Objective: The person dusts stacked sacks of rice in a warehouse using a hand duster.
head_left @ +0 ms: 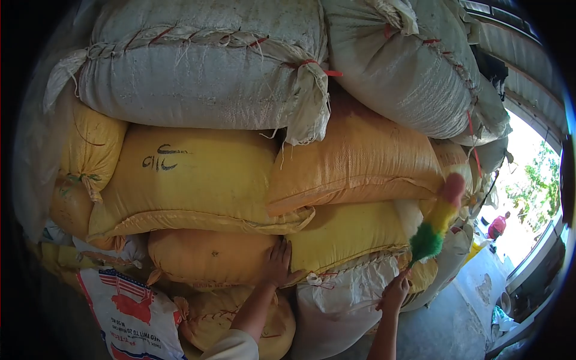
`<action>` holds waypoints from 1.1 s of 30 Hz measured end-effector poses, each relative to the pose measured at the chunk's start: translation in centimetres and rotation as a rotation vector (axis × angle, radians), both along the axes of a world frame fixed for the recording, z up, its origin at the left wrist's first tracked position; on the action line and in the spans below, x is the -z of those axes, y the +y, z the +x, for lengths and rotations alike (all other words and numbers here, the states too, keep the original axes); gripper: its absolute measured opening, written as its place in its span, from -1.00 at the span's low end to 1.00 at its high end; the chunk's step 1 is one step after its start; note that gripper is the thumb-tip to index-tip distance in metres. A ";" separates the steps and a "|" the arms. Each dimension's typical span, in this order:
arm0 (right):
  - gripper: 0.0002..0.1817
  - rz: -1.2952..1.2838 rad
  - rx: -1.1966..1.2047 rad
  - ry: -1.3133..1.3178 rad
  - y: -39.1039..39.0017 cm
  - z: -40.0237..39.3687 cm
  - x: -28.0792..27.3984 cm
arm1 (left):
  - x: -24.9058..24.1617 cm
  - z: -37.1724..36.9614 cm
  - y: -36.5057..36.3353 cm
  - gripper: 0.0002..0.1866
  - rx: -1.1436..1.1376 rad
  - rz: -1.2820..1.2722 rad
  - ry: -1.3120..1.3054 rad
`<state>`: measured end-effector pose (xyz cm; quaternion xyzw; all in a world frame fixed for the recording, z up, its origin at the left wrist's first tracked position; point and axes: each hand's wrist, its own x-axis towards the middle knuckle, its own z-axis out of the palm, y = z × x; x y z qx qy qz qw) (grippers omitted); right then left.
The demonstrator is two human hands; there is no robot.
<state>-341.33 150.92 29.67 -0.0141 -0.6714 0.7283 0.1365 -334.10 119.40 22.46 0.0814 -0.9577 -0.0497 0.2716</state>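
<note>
Left hand (277,264) pressed flat, fingers spread, against a stacked yellow sack (210,255), gripping nothing. Right hand (395,293) closed round the handle of a bright feather duster (437,223), raised against sacks at the stack's right edge. Dusting apparently underway; how much is left, impossible to tell.

Duster (440,221) handle mostly hidden in right hand (395,293). Both forearms cut off at bottom edge. Printed sack (133,317) text partly cut off, unreadable. Far person (497,227) outside too small to make out. Frame corners black.
</note>
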 end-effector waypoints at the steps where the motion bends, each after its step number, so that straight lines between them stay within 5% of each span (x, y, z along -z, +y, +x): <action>1: -0.52 0.065 -0.013 0.088 0.4 0.0 0.3 | 0.1 0.0 -0.1 0.02 0.004 -0.009 0.000; 2: -0.52 0.071 -0.018 0.084 0.1 0.7 -0.1 | 0.2 0.1 -0.1 0.02 0.005 -0.018 -0.005; 5: -0.73 0.646 -0.125 0.374 -2.4 5.6 -4.1 | 0.0 0.1 0.1 0.02 -0.003 0.009 0.002; 8: -0.74 0.636 -0.246 0.306 -3.4 7.3 -7.9 | 0.4 -0.1 0.0 -0.03 0.006 -0.035 0.108; 9: -0.75 0.808 -0.254 0.315 -3.6 7.9 -10.6 | 0.4 -0.1 0.0 -0.03 0.017 -0.039 0.095; 16: -0.69 1.116 0.095 0.658 -3.6 5.4 -18.0 | 0.4 -0.3 0.1 -0.04 0.000 -0.065 0.080; 17: -0.69 1.140 0.080 0.543 -3.2 5.3 -18.9 | 0.4 -0.1 0.2 -0.04 -0.021 -0.055 0.023; 22: -0.65 1.053 0.088 0.309 5.0 4.6 -12.2 | 0.7 -0.5 -0.1 -0.08 0.035 -0.092 0.175; 25: -0.65 0.946 0.353 0.368 10.7 3.8 -7.0 | 0.9 -0.5 0.2 -0.08 0.033 -0.076 0.180; 27: -0.69 0.934 0.400 -0.123 12.1 4.9 -8.0 | 0.8 -0.5 0.2 -0.08 0.035 -0.074 0.158; 30: -0.75 0.737 0.347 0.324 10.2 4.6 -7.1 | 0.8 -0.6 0.1 -0.09 0.059 -0.101 0.178; 33: -0.75 0.773 0.177 0.272 6.6 5.7 -8.7 | 0.8 -0.5 0.4 -0.10 0.010 -0.111 0.164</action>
